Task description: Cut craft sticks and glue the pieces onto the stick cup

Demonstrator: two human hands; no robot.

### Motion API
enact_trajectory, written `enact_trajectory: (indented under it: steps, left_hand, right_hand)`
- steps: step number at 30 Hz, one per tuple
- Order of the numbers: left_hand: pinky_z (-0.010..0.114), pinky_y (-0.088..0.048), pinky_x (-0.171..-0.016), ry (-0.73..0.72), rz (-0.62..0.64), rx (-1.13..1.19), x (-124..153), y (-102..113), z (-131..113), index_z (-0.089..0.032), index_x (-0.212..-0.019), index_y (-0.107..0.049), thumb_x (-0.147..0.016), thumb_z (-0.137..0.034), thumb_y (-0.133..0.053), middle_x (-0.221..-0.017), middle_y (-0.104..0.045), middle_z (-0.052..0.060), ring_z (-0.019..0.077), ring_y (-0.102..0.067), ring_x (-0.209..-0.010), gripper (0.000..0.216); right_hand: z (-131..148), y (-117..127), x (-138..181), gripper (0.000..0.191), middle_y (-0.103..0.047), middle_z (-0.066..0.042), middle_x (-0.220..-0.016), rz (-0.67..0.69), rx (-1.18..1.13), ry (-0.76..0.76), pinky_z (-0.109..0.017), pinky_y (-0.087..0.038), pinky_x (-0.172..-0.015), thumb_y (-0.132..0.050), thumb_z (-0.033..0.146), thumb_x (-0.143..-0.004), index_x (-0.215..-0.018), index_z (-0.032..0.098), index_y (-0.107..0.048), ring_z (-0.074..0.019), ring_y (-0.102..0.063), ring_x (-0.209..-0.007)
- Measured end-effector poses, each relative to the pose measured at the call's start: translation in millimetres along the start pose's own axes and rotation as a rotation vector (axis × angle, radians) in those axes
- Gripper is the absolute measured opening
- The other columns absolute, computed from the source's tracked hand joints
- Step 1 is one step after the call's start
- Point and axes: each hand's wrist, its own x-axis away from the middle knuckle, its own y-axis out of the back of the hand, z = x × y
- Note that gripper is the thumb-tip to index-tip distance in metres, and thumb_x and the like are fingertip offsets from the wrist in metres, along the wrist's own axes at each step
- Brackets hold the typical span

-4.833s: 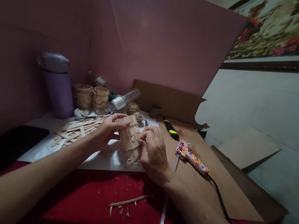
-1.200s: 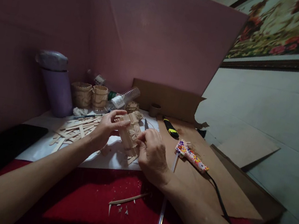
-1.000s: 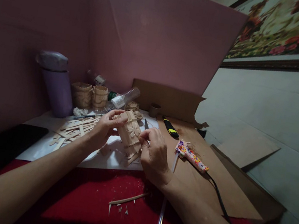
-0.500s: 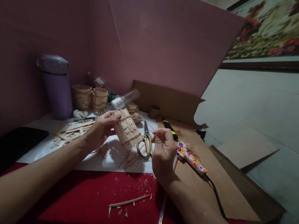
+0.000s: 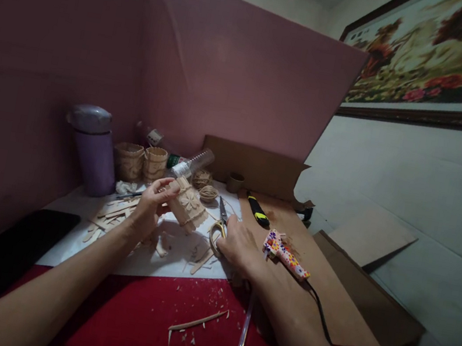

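Note:
In my left hand [image 5: 152, 204] is a small craft-stick holder [image 5: 190, 204], tilted, with scalloped ends, twine bands and a flower of pale wooden petals on its side. The fingers of that hand close around its left end. My right hand [image 5: 237, 242] is down on the gold-handled scissors [image 5: 217, 237], its fingers closed over the right handle loop. The blades point away from me and rest on the white paper. Part of the handles is hidden behind the right hand.
Loose craft sticks [image 5: 110, 218] lie left; twine balls [image 5: 208, 193], two wooden cups [image 5: 155, 163], a plastic bottle [image 5: 195, 162] and a purple tumbler [image 5: 94, 159] stand or lie behind. At right, a flowered glue gun [image 5: 288, 256] and a black-yellow cutter [image 5: 258, 210] lie on cardboard [image 5: 324, 306].
My right hand, earlier raised with fingers curled beside the scissors, has come down onto their handle. My left hand still holds the craft-stick holder, now slightly lower in view.

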Motion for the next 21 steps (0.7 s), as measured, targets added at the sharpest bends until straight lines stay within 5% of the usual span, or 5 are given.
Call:
enact_trajectory:
  steps: [3, 7, 13, 17, 21]
  left_hand:
    - [0.027, -0.046, -0.066, -0.016, 0.002, 0.015, -2, 4, 0, -0.018, -0.102, -0.058, -0.052, -0.035, -0.081, -0.090, -0.063, 0.002, 0.0153, -0.059, -0.075, 0.058]
    - [0.027, -0.045, -0.065, -0.005, 0.014, 0.028, -2, 7, -2, -0.017, -0.100, -0.059, -0.053, -0.040, -0.082, -0.089, -0.063, 0.002, 0.0155, -0.059, -0.074, 0.058]
    - [0.026, -0.046, -0.062, 0.013, 0.047, 0.047, 0, 4, -5, -0.016, -0.099, -0.059, -0.051, -0.040, -0.083, -0.087, -0.063, 0.002, 0.0147, -0.058, -0.073, 0.058]
    - [0.028, -0.048, -0.062, 0.033, 0.085, 0.058, 2, 2, -5, -0.015, -0.103, -0.060, -0.048, -0.040, -0.084, -0.088, -0.063, 0.002, 0.0151, -0.058, -0.071, 0.065]
    - [0.028, -0.048, -0.065, 0.059, 0.126, 0.074, 4, 1, -5, -0.016, -0.105, -0.060, -0.050, -0.037, -0.084, -0.088, -0.062, 0.002, 0.0149, -0.059, -0.072, 0.064]
  right_hand:
    - [0, 7, -10, 0.022, -0.065, -0.008, -0.076, 0.018, -0.344, -0.130, -0.030, -0.044, -0.063, -0.063, 0.007, -0.063, -0.079, 0.019, -0.052, -0.0237, -0.063, -0.077]
    - [-2, 26, -6, 0.014, -0.047, 0.004, -0.052, 0.152, -0.562, -0.208, -0.024, -0.039, -0.045, -0.057, 0.018, -0.076, -0.069, 0.021, -0.045, -0.0117, -0.047, -0.045]
    - [1, 76, 55, 0.043, -0.046, 0.008, -0.058, 0.364, -1.154, -0.273, -0.015, -0.031, -0.035, -0.076, 0.049, -0.067, -0.079, 0.023, -0.044, -0.0046, -0.037, -0.040]
    - [0, 90, 96, 0.054, -0.052, 0.003, -0.063, 0.588, -0.990, -0.359, -0.016, -0.039, -0.042, -0.069, 0.069, -0.066, -0.076, 0.020, -0.048, -0.0056, -0.047, -0.047]
    - [3, 92, 116, 0.076, -0.049, 0.004, -0.058, 0.524, -0.691, -0.152, -0.020, -0.034, -0.036, -0.044, 0.091, -0.063, -0.091, 0.022, -0.054, -0.0084, -0.041, -0.041]
